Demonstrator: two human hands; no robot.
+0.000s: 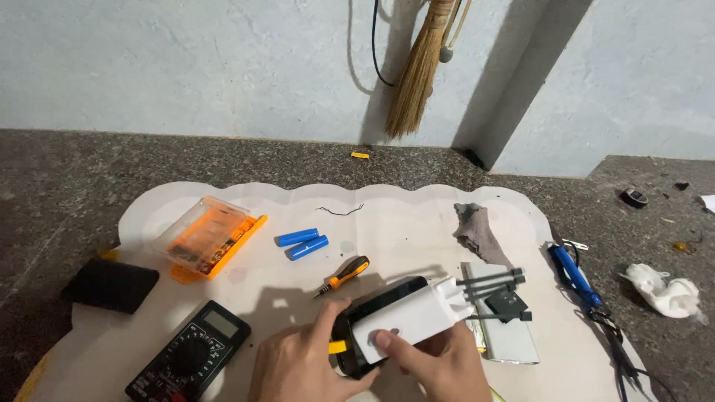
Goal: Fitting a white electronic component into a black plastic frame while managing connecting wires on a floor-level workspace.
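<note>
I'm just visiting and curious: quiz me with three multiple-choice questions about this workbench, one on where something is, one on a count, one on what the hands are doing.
1. Where does the multimeter lie?
A. left of the hands
B. against the wall
C. on the grey cloth

2. How many blue cylindrical battery cells lie on the white mat?
A. one
B. two
C. four

3. What are the hands doing?
A. resting flat on the mat
B. both gripping the white and black device
C. one holds the screwdriver

Answers:
1 A: it sits at the lower left, beside the left hand.
2 B: a pair lies side by side above the orange-handled screwdriver.
3 B: the left hand and right hand both clasp it; the screwdriver lies untouched.
</note>
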